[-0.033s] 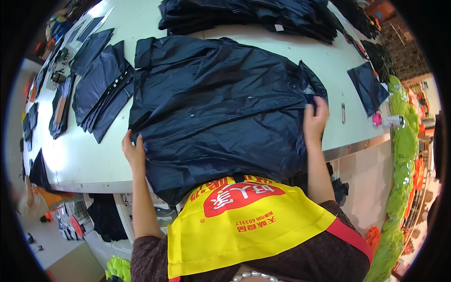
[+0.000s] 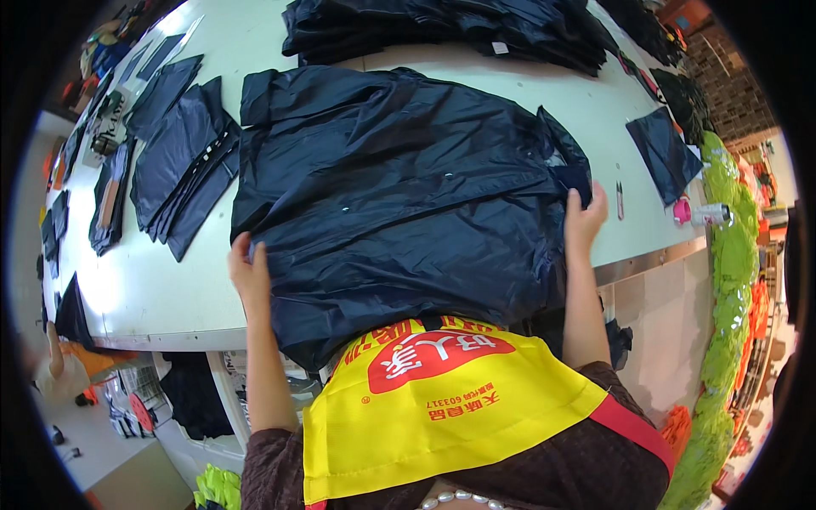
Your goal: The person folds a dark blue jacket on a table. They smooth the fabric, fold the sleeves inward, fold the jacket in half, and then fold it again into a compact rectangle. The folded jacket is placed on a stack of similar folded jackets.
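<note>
Dark navy jacket (image 2: 399,195) lies spread on white table (image 2: 153,289), hem over near edge. Left hand (image 2: 248,274) and right hand (image 2: 585,219) pinch its sides, fingers closed on fabric; best pulled evenly, keeping it flat.

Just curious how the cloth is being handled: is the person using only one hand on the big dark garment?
No: the left hand grips one edge of the dark garment and the right hand grips the opposite edge.

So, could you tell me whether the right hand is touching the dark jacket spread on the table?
Touching. The head view shows the right hand with its fingers curled over the jacket at its right edge, no gap between them.
</note>
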Demonstrator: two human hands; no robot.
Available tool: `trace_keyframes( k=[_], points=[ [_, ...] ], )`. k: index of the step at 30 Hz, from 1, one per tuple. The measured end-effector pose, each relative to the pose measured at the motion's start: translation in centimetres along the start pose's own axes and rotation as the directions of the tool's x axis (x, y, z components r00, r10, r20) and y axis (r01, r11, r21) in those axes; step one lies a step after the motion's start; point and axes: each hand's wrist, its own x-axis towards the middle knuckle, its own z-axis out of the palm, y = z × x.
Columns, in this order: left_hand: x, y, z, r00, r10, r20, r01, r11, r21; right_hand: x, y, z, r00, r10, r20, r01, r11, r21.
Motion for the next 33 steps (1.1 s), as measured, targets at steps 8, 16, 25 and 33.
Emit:
trace_keyframes(
  k=[8,16,25,33],
  points=[
    [-11.8,20.7,10.3,0.166,0.051,0.985,0.434,0.893,-0.119,-1.6,-5.7,-0.3,0.256,0.344,0.903,-0.889,-0.282,0.36],
    [-13.9,16.3,10.0,0.631,0.553,0.544,-0.398,0.833,-0.386,-5.3,-19.3,-6.6,0.248,-0.59,0.768,-0.317,0.7,0.64],
    [-9.6,15.9,-11.5,0.882,0.22,0.418,0.089,0.793,-0.603,-13.1,-13.0,9.2,0.905,-0.245,0.349,0.082,0.904,0.42],
    [-8.3,10.7,-32.4,0.963,0.155,0.219,-0.157,0.988,-0.005,0.0,-18.5,17.1,0.934,-0.324,-0.15,0.339,0.672,0.659]
  ],
)
